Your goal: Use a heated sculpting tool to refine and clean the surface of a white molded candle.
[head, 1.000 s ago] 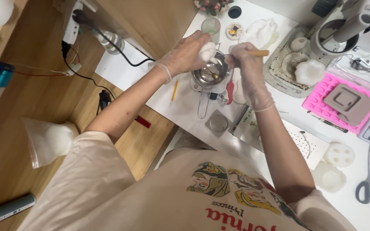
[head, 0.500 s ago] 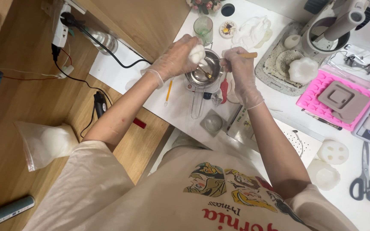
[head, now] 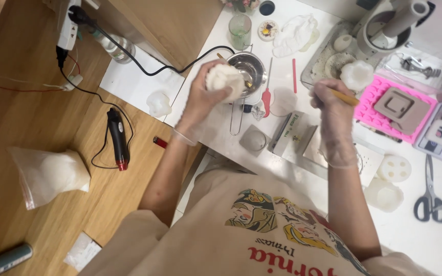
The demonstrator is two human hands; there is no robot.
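- Step in hand, as I judge it: the left hand (head: 200,99), in a thin clear glove, is closed around a lumpy white mould (head: 224,81) and holds it over the near-left rim of the small steel pot (head: 249,69). This looks like filling or emptying work at the pot.
- The white mould sits just left of the pot, touching or nearly touching its rim; I cannot tell which. It is off the bench (head: 216,128), carried wholly by the fingers.
- The right hand (head: 333,110), also gloved, is clenched on a yellow-handled stick (head: 345,97). It hangs well to the right of the pot, between it and the pink silicone tray (head: 379,115).
- The stick's long axis runs level, left to right; its yellow end points away from the pot, toward the pink tray. The working tip is hidden in the fist.
- The mould is squat with no clear long axis. Which way its opening faces cannot be told from above.
- Next move, in my judgement: it calls for a steady left wrist so the mould stays over the pot, and for bringing the stick back across the red-handled tool (head: 267,94) that lies just right of the pot without knocking it.
- The pot's wire handle (head: 236,120) points toward the person.
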